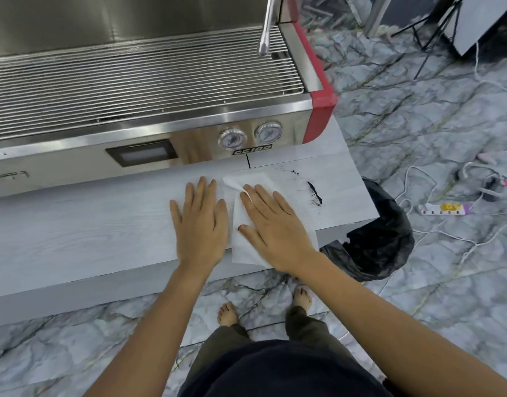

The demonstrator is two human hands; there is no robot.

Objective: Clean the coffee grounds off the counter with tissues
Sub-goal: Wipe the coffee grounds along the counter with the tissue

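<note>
Lying from hands: coffee grounds (313, 192) at two o'clock on bench (89, 224) — streak runs twelve-to-five.
Nearer: right hand (275, 227), flat, pressing tissue (243, 222).
Left hand (200, 222): flat — empty.

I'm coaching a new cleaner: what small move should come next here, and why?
Probably slide the right hand and the tissue under it rightward: the dark coffee grounds lie uncovered on the counter just beyond the tissue's edge.

A badge reading "CC100" sits on the espresso machine (149, 116) front, just below its two gauges (250, 136)
</note>
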